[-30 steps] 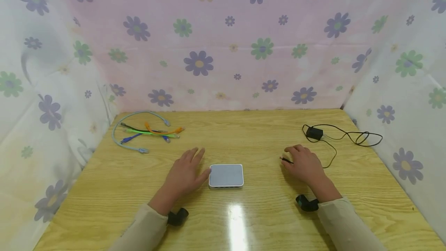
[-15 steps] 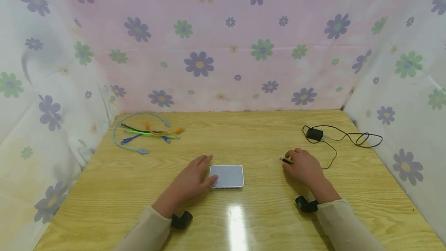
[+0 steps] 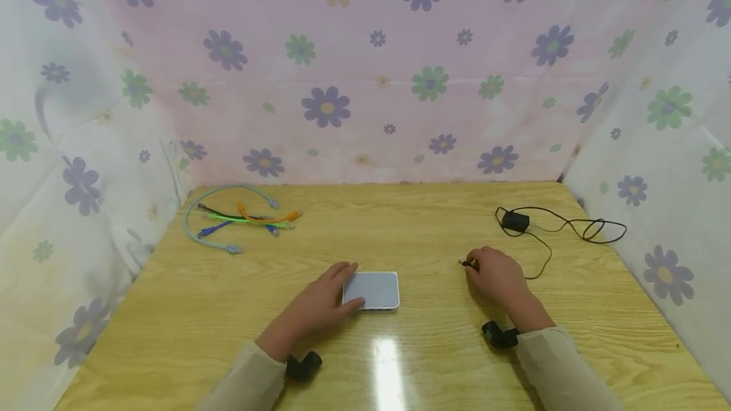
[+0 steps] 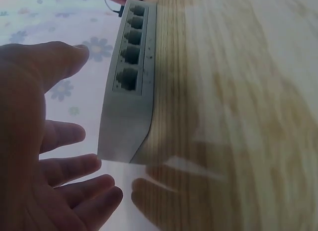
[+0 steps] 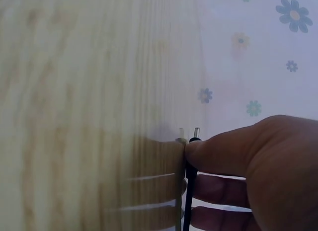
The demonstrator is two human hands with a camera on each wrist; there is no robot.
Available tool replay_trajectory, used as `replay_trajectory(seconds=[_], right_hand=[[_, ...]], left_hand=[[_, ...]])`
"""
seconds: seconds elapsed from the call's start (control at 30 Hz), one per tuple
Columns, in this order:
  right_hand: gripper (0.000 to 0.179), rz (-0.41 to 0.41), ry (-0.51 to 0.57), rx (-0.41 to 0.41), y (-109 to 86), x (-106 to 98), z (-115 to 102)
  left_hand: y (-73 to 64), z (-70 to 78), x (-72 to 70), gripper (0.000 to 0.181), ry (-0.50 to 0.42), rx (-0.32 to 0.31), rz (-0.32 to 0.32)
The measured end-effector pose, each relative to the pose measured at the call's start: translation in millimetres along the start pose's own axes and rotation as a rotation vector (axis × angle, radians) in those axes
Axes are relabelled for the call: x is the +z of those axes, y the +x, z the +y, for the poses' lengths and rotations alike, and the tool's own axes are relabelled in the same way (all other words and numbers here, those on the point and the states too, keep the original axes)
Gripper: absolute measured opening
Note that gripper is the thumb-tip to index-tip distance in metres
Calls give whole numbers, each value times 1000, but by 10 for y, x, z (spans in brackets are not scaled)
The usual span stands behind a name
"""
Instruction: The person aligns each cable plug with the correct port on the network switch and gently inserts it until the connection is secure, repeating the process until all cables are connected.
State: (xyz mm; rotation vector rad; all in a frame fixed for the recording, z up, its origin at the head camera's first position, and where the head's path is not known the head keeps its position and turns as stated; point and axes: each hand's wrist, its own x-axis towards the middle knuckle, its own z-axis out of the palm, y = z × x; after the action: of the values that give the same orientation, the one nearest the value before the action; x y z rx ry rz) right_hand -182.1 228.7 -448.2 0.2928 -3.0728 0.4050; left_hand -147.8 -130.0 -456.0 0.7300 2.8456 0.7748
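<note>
A white network switch [image 3: 374,290] with a grey top lies flat at the middle of the table. Its row of several ports [image 4: 131,47] shows in the left wrist view. My left hand [image 3: 320,300] is at the switch's left end, thumb and fingers spread around it without gripping; the left wrist view shows a gap at the thumb. To the right, my right hand [image 3: 499,274] pinches the black barrel plug [image 5: 192,161] of a power adapter [image 3: 516,221] between thumb and fingers, metal tip outward. The adapter's brick lies behind that hand, joined by a thin black cord.
Several short network cables [image 3: 245,217] in light blue, orange, green, black and blue lie crossed at the back left. More black cord [image 3: 599,230] loops to the adapter's right. A flowered cloth [image 3: 365,81] hangs behind the wooden table [image 3: 400,227] and at both sides.
My left hand has moved right, from beside the switch to around its left end, its thumb now over the near left corner. The right hand has stayed nearly in place with the plug.
</note>
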Motion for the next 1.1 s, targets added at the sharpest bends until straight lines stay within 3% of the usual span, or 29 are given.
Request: replay_trajectory(seconds=[0.3, 0.6, 0.9, 1.1], right_hand=[[13, -13, -9, 21, 24, 7, 24], [13, 19, 17, -15, 33, 17, -10], [10, 54, 63, -52, 67, 72, -90], [10, 63, 103, -61, 75, 75, -181]], left_hand=[[52, 68, 47, 78, -117, 12, -32], [64, 55, 61, 74, -80, 2, -55], [90, 67, 71, 73, -134, -46, -55], [95, 65, 78, 72, -159, -41, -42]])
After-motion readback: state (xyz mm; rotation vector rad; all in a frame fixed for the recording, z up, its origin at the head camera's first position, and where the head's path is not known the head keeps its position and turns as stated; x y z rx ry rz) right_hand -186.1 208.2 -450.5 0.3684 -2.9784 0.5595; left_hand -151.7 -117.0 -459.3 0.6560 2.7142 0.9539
